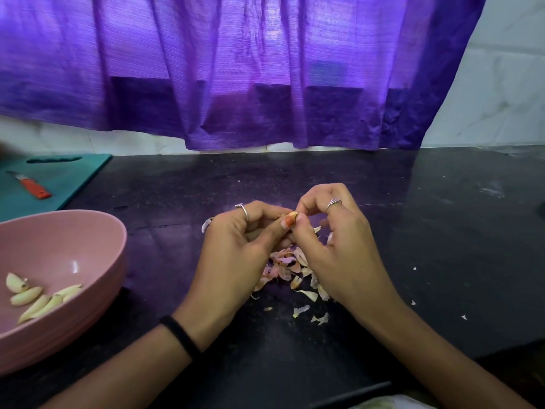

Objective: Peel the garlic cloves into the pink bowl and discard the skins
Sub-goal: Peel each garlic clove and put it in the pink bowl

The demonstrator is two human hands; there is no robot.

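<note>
A small garlic clove sits up in the air between the two hands, just over the middle of the dark tabletop. Only its tip shows, so how much skin is left on it is hard to tell. The left hand curls round the clove and holds it from below, thumb pressed near the tip. The right hand pinches at the tip with its thumb and first finger, like it is picking at the skin.

Right under the hands lies a heap of skins, pink and white, with a few bits scattered closer to the person. One more piece peeks out just beside the left hand; it could be a skin or a clove.

The pink bowl stands to the left, near the left arm. A few peeled cloves already rest in it.

Farther back on the left is a teal cutting board with a little orange-handled knife on it. A purple curtain hangs behind.

This looks like the peeling step, part way through the job. Next, the skin needs pulling free and dropping on the heap. Then the bare clove must go left into the bowl. The skins are not yet thrown away.
</note>
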